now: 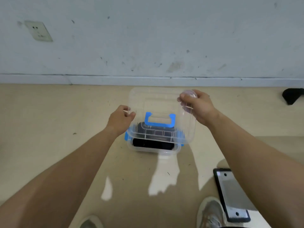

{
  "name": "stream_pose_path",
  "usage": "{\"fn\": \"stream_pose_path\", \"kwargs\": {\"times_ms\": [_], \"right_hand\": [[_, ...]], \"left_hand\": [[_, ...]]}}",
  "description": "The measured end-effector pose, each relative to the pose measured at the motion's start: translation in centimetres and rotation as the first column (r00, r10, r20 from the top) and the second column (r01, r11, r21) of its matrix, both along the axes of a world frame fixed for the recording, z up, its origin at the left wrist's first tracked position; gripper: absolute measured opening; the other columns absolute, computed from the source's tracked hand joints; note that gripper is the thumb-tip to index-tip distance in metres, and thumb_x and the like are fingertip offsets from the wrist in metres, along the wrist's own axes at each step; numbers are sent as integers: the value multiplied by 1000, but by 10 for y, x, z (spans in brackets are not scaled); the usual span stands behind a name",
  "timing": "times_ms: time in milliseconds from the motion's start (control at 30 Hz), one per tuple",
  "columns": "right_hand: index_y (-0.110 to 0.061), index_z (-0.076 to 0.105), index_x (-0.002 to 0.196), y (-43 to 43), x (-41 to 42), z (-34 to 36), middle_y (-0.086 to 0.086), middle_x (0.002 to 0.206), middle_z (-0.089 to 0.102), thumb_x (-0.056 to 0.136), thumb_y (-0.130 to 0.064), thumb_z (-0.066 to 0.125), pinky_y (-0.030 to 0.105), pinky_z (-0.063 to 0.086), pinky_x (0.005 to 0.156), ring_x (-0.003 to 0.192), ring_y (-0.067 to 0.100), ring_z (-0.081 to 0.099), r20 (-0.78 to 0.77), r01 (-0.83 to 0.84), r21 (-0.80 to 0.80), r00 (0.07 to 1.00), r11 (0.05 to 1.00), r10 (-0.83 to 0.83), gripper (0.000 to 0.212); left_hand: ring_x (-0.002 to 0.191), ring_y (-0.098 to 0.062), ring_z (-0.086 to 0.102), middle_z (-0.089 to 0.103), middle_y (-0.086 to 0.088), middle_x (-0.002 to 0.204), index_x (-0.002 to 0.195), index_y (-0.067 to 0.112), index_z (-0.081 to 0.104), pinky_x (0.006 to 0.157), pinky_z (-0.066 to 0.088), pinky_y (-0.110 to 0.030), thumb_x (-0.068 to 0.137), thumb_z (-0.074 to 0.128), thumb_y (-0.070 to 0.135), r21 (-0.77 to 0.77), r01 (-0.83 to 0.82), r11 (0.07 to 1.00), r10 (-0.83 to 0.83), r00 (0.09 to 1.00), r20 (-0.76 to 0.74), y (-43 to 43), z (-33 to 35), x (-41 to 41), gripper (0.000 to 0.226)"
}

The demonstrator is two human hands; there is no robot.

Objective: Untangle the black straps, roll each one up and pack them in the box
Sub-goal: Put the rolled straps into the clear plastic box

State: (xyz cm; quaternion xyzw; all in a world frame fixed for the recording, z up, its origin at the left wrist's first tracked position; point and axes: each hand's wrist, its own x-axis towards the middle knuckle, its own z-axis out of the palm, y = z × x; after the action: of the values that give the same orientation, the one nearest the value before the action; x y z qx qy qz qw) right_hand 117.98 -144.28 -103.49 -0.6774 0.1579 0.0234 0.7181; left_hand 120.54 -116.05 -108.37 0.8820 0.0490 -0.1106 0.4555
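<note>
So both hands were on the lid (158,102), a clear plastic one with a blue handle (160,120) in the middle. The left hand (120,120) had its fingers curled round the lid's left edge, and the right hand (197,106) pinched the far right corner, thumb on top. The lid was tilted, far edge up and near edge down low over the box (154,149). Couldn't tell if it was actually touching the rim or just hovering.

The box was clear too, sitting on the beige floor (49,120) near the wall (148,46), with a blue latch (126,136) on its left side. The black straps (153,143) were inside it, a dark mass showing through the near wall and through the lid. They were too blurry to count.

Other stuff: a socket (38,31) up on the wall to the left, some black thing (292,95) on the floor far right, and a grey plate (233,195) in a black frame lying beside the right shoe (211,213). The left shoe (91,222) just poked in at the bottom edge.
</note>
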Motion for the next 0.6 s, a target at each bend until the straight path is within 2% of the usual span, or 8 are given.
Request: {"fn": "stream_pose_path", "kwargs": {"times_ms": [100,200,267,333,400,433,533,600], "right_hand": [[-15,63,105,5,2,-31,0,85,73,91,-27,75,28,49,68,70,13,62,-102,136,-51,985,989,-141,22],[-11,57,114,7,0,-74,4,89,66,88,-36,78,34,52,66,75,21,62,-252,203,-216,934,955,-255,42],[-8,60,121,7,-6,-102,8,97,68,89,-25,74,40,58,81,87,27,67,-273,184,-319,922,930,-276,38],[-9,65,125,9,-14,-122,9,112,70,89,-15,68,44,55,98,103,32,68,-283,145,-421,917,896,-281,36],[-8,66,125,11,-22,-133,8,119,69,89,-12,68,42,51,104,110,30,66,-298,121,-471,910,874,-287,36],[-8,66,125,12,-24,-137,8,120,69,89,-11,68,38,50,104,111,29,65,-306,117,-486,905,866,-294,36],[-5,65,126,14,-31,-149,8,111,66,92,-15,69,30,47,96,107,26,62,-315,70,-522,910,850,-268,36],[-4,62,131,16,-35,-153,9,115,66,94,-19,71,33,48,99,104,25,61,-309,29,-529,925,848,-224,41]], "left_hand": [[73,-19,70,66,-7,101,114,12,64,70,55,-35,102,61,27,-152,-105,983,95,993,-66,-1,-19,0,19],[70,-19,71,67,-9,94,101,7,67,65,58,-34,103,61,24,-110,-173,979,160,980,-118,-2,-44,2,18],[74,-25,69,67,-13,88,93,5,69,73,63,-40,102,63,25,-37,-189,981,182,974,-138,-3,-62,3,22],[75,-27,67,68,-13,84,90,0,71,84,63,-45,99,65,30,58,-178,982,183,978,-98,-3,-80,6,32],[87,-28,67,72,-10,93,98,1,74,89,57,-36,100,62,36,168,-121,978,132,989,-58,-4,-89,5,37],[89,-29,67,71,-8,93,95,3,73,84,51,-31,101,61,38,220,-89,971,104,993,-56,-4,-93,4,37],[66,-25,57,58,-3,67,69,14,59,60,39,-29,103,58,40,326,-25,945,54,995,-80,-7,-101,5,42],[59,-22,52,54,-3,62,68,14,58,53,35,-29,103,57,40,327,-23,945,59,993,-101,-8,-107,8,44]]}}
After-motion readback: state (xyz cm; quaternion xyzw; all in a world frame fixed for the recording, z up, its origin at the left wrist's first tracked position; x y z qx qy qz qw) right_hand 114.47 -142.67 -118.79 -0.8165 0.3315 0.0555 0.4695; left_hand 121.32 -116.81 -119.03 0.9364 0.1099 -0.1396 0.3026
